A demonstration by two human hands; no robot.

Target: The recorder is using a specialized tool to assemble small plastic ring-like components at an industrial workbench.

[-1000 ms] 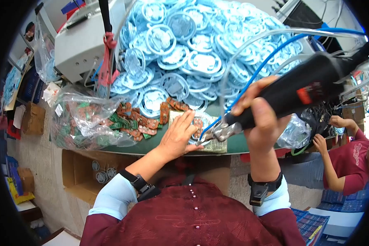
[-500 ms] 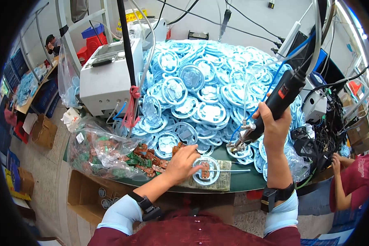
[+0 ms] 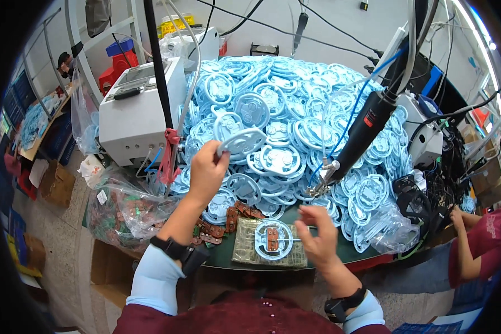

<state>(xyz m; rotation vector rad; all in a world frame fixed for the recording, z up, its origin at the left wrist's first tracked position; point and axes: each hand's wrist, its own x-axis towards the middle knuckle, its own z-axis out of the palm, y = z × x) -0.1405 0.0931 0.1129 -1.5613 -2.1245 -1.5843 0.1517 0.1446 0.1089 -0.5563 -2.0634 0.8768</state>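
My left hand (image 3: 207,173) pinches the edge of a light blue plastic ring part (image 3: 243,142), lifted and tilted over the heap (image 3: 286,103) of similar parts. On a taped flat block (image 3: 245,245) at the table's front lies another ring part (image 3: 258,251), with a brown circuit board (image 3: 272,238) in its middle. A thin pale rod reaches from this part toward my right hand (image 3: 319,236), which hovers at the block's right edge, fingers apart. Above it hangs a black power screwdriver (image 3: 362,133), untouched, its metal tip low over the heap.
Brown circuit boards (image 3: 210,229) lie left of the block, beside a clear bag (image 3: 133,206) of more boards. A white machine (image 3: 142,108) stands left of the heap. Black cables (image 3: 456,172) tangle at the right, where another person (image 3: 479,250) sits. A cardboard box (image 3: 108,267) is below.
My right hand has let go of the screwdriver and come down beside the block. My left hand has left the block, moved up and left, and picked up a ring part.
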